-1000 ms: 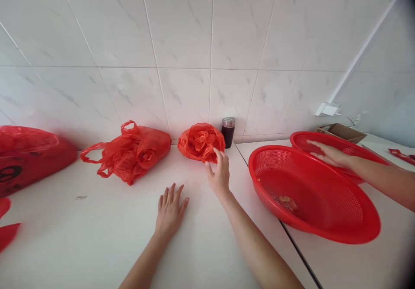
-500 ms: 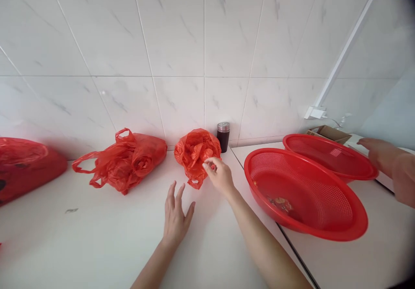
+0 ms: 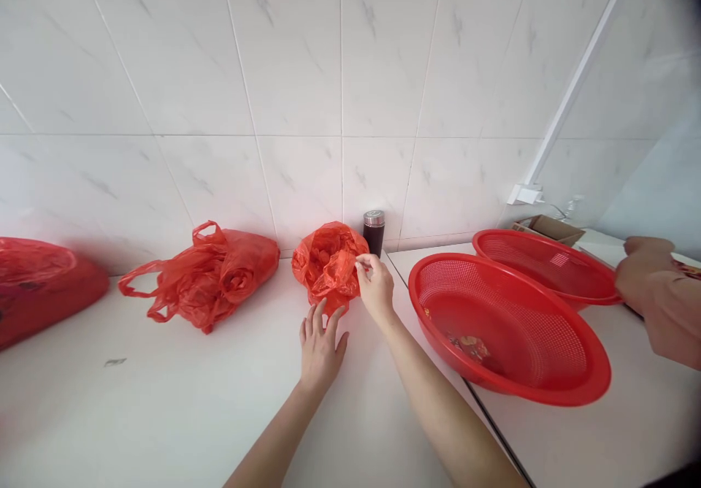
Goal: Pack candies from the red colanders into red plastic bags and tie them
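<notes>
A crumpled red plastic bag [image 3: 323, 254] sits against the tiled wall, its loose film bunched up at the top. My right hand [image 3: 377, 285] is at its right side, thumb and fingers pinched on the film of the bag. In front of the bag, my left hand [image 3: 322, 348] has its fingers spread, with the fingertips at the bag's lower edge; whether they touch it I cannot tell. Just behind the right hand stands a dark flask [image 3: 374, 234] with a silver lid. What lies inside the bag is hidden.
Another red bag [image 3: 252, 258] with loop handles lies to the left, beyond it a large red bag [image 3: 49, 291]. At right are a red basket [image 3: 526, 334] with small packets inside, a second red basket [image 3: 553, 261], a cardboard box [image 3: 550, 229] and another person's arm [image 3: 657, 291].
My left hand has moved forward and right, up to the bag. The right hand has risen slightly, drawing some film up. The other person's arm has shifted.
</notes>
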`<action>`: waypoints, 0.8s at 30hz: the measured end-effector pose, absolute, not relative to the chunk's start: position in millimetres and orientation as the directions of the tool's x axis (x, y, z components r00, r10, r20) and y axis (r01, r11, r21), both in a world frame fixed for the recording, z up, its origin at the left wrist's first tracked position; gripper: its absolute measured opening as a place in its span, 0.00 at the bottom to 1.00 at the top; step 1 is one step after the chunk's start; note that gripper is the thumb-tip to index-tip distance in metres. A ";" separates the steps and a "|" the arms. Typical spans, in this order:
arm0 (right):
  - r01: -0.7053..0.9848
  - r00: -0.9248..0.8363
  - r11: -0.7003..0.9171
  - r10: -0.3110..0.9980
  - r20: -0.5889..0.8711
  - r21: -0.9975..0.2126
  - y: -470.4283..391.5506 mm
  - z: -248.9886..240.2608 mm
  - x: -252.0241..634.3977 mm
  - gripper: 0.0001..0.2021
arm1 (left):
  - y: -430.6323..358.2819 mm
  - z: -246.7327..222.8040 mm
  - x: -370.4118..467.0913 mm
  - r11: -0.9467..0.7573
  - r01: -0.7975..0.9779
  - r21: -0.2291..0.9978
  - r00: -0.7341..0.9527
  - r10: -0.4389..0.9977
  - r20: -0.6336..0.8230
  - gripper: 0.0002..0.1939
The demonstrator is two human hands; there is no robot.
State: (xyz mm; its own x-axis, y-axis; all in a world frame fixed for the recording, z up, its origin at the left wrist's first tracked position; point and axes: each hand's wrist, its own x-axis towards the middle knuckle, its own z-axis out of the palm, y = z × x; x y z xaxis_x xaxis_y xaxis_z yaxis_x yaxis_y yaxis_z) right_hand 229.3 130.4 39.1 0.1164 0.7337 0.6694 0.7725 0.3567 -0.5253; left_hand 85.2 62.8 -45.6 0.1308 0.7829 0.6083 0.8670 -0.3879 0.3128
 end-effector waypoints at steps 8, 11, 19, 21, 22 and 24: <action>0.705 0.037 0.430 0.772 0.634 -0.565 153.6 39.8 225.5 0.11 | 5.8 -35.5 110.1 -0.545 0.769 0.335 0.246 0.735 0.632 0.17; 0.649 0.125 0.443 0.740 0.661 -0.619 143.3 56.8 225.4 0.12 | -11.1 -28.1 110.6 -0.541 0.662 0.518 0.206 0.796 0.569 0.14; 0.058 0.116 0.539 0.833 0.541 -0.841 31.5 77.7 217.3 0.07 | -28.3 13.1 78.5 0.055 -0.217 0.975 0.202 0.979 -0.011 0.29; -0.008 0.052 0.462 0.886 0.461 -0.887 10.2 67.7 209.7 0.07 | -29.9 20.6 77.8 0.033 -0.211 0.977 0.208 0.978 0.012 0.29; -0.042 0.024 0.417 0.909 0.416 -0.908 2.7 62.1 206.2 0.07 | -30.3 22.3 78.2 0.004 -0.138 0.990 0.185 0.982 0.022 0.25; -0.099 -0.025 0.330 0.942 0.334 -0.939 -6.1 52.2 202.0 0.07 | -31.1 21.3 78.0 -0.033 0.042 0.999 0.125 0.992 0.027 0.12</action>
State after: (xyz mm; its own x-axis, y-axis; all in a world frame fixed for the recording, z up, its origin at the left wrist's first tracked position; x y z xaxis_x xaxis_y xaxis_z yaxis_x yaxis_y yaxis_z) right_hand 202.0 -6.1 52.2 -0.0251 0.9422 0.3340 -0.0989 0.3302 -0.9387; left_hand 78.0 -31.1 21.3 0.1245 0.9918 0.0271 0.0418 -0.0325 0.9986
